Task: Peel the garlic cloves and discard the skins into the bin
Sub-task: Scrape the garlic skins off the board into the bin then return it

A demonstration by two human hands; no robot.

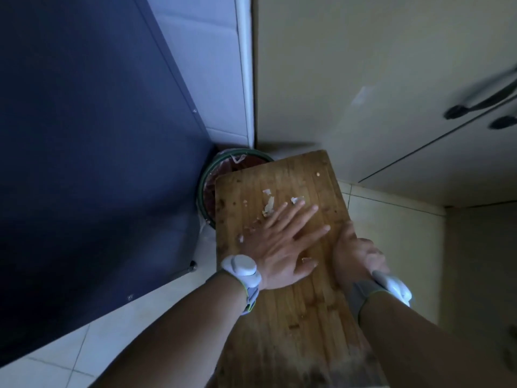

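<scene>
Papery white garlic skins (269,205) lie scattered on the upper half of the wooden chopping board (279,175), a few flakes just ahead of my fingertips and smaller crumbs beside the heel of my palm. I have my left hand (282,247) flat on the board, fingers straight and spread, touching the wood just behind the biggest flake, while my right hand (354,254) is wrapped round the board's right edge, holding it up; I cannot see its fingers underneath. The board's far corner hangs over the green-rimmed bin (207,180), which sits in the corner between a dark blue panel (84,135) and the cream cabinet (363,79). I see no peeled cloves anywhere in view. My worry is aim: only the board's far left part overlaps the bin's mouth, so I judge that a straight push forward would send the right-hand flakes off the far edge onto the tiled floor (391,219) rather than into the bin. The skins are light and, I expect, slightly sticky, so some may cling to my fingers or the wood. Spread fingers could also let small crumbs slip between them. With one hand carrying the board, a hard sweep might tip it, and the loose scraps near my wrist could slide back toward me.
</scene>
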